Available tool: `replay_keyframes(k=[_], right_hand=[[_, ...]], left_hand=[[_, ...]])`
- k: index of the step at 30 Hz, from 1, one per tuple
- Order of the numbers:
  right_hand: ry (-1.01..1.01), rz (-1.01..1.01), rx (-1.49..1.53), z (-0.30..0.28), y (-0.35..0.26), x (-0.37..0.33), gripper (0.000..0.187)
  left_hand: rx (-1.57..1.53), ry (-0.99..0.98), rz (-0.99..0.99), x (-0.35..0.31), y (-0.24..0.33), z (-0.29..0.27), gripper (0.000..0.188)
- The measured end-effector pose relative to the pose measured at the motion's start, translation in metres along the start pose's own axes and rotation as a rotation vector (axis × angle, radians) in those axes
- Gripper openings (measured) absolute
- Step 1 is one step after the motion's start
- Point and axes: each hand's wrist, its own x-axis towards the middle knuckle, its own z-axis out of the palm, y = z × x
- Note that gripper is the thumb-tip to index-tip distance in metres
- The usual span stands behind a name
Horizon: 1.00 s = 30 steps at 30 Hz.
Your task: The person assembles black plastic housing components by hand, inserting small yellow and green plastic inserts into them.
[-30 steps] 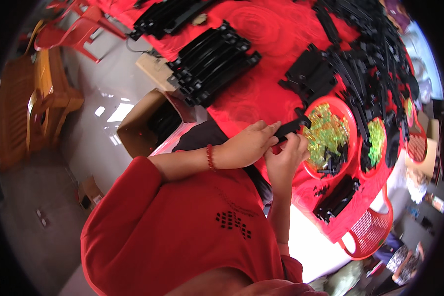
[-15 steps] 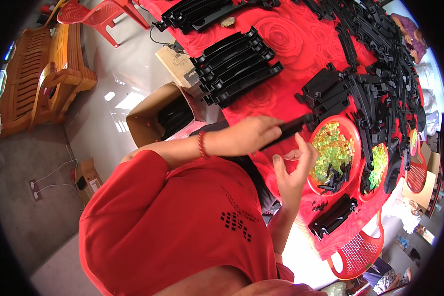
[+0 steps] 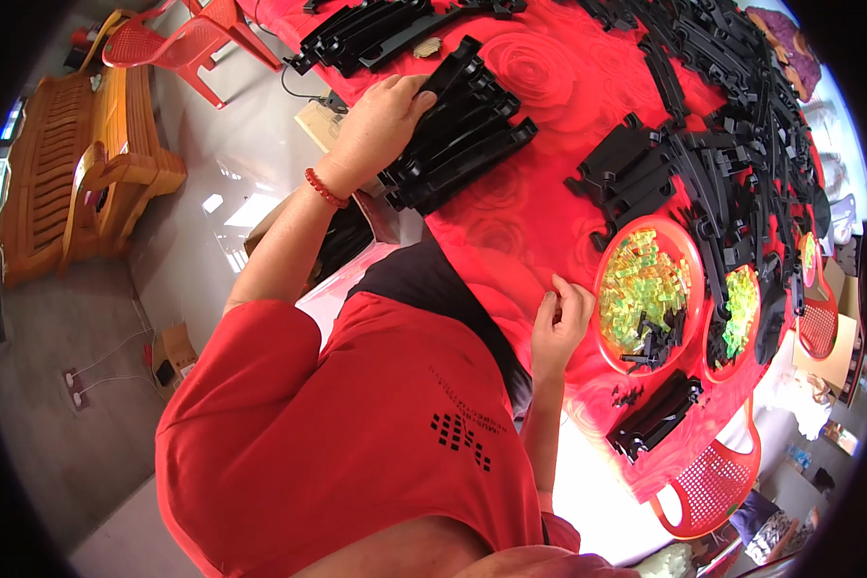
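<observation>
My left hand, with a red bead bracelet at the wrist, reaches to a row of long black plastic parts at the table's left side. Its fingers are closed on a black plastic part at the far end of that row; the palm hides some of it. Beside a red bowl, my right hand hovers over the red cloth, fingers loosely bent and apart from the thumb, with nothing seen in them. Inside the bowl lie small yellow-green clear pieces and small black pieces.
A big heap of black parts covers the right of the table. A second bowl holds yellow-green and black pieces. More black parts lie at the near edge. Red plastic chairs and a wooden bench stand around.
My left hand has carried a black part from near the bowl leftward and away to the row. The right hand has drawn slightly back and its fingers have bent more.
</observation>
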Motion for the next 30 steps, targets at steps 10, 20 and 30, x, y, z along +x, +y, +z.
replay_keyframes(k=[10, 20, 30], right_hand=[[0.023, -0.051, 0.003, -0.001, -0.002, 0.000, 0.023], [0.031, -0.031, 0.026, -0.001, -0.002, 0.004, 0.021], [0.049, -0.075, 0.010, -0.003, -0.001, 0.005, 0.020]], left_hand=[[0.223, 0.102, 0.125, 0.002, -0.017, 0.010, 0.028], [0.235, 0.128, 0.105, 0.004, -0.004, 0.007, 0.033], [0.266, 0.207, 0.048, 0.007, 0.002, 0.008, 0.031]])
